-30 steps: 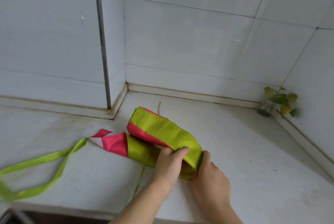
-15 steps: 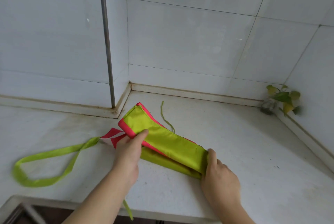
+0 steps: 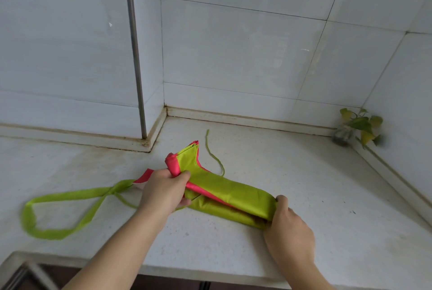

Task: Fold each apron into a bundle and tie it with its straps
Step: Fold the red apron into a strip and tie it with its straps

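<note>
Folding is the step in hand: your left hand (image 3: 163,190) pinches the red-edged end of the apron (image 3: 224,192), and your right hand (image 3: 288,224) curls its grip round the folded end, holding it on the desk (image 3: 304,172). The apron lies as a long green strip, its neck strap (image 3: 67,210) looped loose to the left. Next, I judge, you must double the strip shorter before reaching for straps.

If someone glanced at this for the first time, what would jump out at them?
The lime-green and pink apron, folded long on the white counter, gripped at each end by the left hand and right hand. Its green strap loop trails left; a small plant sits in the right corner.
</note>
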`<action>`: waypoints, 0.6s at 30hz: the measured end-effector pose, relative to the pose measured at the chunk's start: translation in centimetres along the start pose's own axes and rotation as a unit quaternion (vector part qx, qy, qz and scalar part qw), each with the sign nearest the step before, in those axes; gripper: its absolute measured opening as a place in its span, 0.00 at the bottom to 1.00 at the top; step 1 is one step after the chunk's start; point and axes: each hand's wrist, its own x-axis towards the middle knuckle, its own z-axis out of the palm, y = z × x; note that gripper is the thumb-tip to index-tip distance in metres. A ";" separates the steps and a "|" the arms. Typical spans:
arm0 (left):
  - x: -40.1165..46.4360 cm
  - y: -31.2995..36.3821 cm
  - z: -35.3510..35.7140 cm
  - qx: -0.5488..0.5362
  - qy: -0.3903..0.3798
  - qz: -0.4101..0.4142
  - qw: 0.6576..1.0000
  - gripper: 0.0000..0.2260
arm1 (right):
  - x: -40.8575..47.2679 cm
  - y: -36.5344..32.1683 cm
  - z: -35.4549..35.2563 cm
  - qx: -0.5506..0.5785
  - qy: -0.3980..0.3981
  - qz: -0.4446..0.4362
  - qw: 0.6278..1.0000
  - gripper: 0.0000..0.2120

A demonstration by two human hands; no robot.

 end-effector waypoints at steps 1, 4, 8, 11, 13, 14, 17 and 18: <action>0.1 0.1 -0.2 0.043 0.018 0.031 0.998 0.13 | -0.1 0.0 0.0 -0.009 -0.004 -0.003 1.000 0.14; 0.4 0.1 -1.0 0.047 0.049 0.056 0.996 0.13 | -0.2 0.2 0.2 0.001 -0.004 0.003 1.000 0.15; 2.1 -2.0 -1.9 -0.054 0.028 -0.003 0.998 0.07 | -0.1 0.3 0.2 0.128 -0.003 0.053 0.990 0.15; 2.6 -3.4 -2.1 -0.099 0.023 -0.029 0.994 0.04 | 0.1 0.2 0.1 0.215 -0.019 0.080 0.973 0.06; 2.8 -3.8 -2.2 -0.101 0.020 -0.030 0.994 0.04 | 0.2 0.0 0.0 0.267 -0.020 0.085 0.960 0.07; 2.9 -3.8 -2.3 -0.103 0.016 -0.033 0.994 0.03 | 0.3 -0.2 -0.2 0.293 -0.018 0.087 0.952 0.11; 3.2 -3.8 -2.5 -0.112 0.015 -0.040 0.993 0.03 | 0.8 -0.8 -0.4 0.338 -0.021 0.103 0.935 0.14; 3.2 -3.8 -2.6 -0.118 0.019 -0.042 0.992 0.03 | 0.9 -0.9 -0.3 0.331 -0.022 0.104 0.938 0.12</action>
